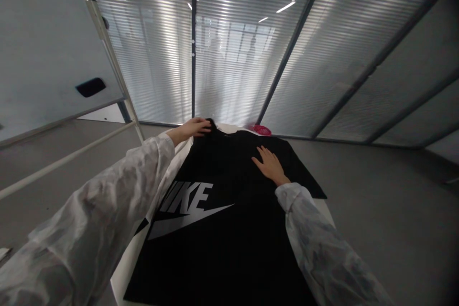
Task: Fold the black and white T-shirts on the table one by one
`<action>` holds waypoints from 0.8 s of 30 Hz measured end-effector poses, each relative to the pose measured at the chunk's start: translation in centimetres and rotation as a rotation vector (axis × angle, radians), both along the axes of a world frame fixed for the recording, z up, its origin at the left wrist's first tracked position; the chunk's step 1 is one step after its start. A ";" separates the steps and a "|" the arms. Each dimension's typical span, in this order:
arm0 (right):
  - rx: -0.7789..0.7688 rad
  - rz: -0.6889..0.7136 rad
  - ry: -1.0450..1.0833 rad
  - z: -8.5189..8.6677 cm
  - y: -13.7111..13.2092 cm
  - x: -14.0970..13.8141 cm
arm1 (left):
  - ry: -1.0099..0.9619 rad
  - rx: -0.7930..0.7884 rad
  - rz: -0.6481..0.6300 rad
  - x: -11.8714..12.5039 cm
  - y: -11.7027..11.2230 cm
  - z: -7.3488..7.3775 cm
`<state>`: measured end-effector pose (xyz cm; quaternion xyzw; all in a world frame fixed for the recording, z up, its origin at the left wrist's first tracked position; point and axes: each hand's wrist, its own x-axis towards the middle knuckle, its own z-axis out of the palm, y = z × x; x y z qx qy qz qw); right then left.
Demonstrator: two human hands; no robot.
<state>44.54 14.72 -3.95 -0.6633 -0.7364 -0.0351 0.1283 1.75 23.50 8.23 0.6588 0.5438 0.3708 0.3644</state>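
Note:
A black T-shirt (247, 239) with a large grey NIKE print and swoosh lies spread over a white table (125, 267), its collar at the far end. At the far left, by the shoulder, my left hand (195, 127) is closed on a bunched bit of the black cloth. My right hand (269, 164) rests flat on the upper right of the shirt, fingers spread. The shirt's right sleeve (308, 177) lies stretched out toward the table's right edge. Most of the left sleeve is hidden behind my left arm.
A bright pink item (262, 130) sits at the table's far edge, past the collar. To the left stands a whiteboard (43, 48) on a pale frame, with a black eraser-like piece (90, 87) on it. A glass wall with blinds (229, 71) rises behind the table.

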 end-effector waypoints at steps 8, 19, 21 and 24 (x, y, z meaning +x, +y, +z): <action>0.068 0.046 -0.057 2.3 -0.3 -1.4 | 0.573 0.170 -0.345 -0.2 -7.6 0.8; -0.193 -0.053 0.425 5.8 3.0 -17.9 | 1.204 0.041 -0.276 -4.0 -16.9 0.0; -0.157 -0.048 0.507 4.5 3.5 -19.6 | 1.141 -0.007 -0.261 -4.5 -17.8 -0.4; -0.099 -0.024 0.607 3.0 4.2 -20.5 | 1.113 -0.029 -0.267 -5.1 -19.1 -0.6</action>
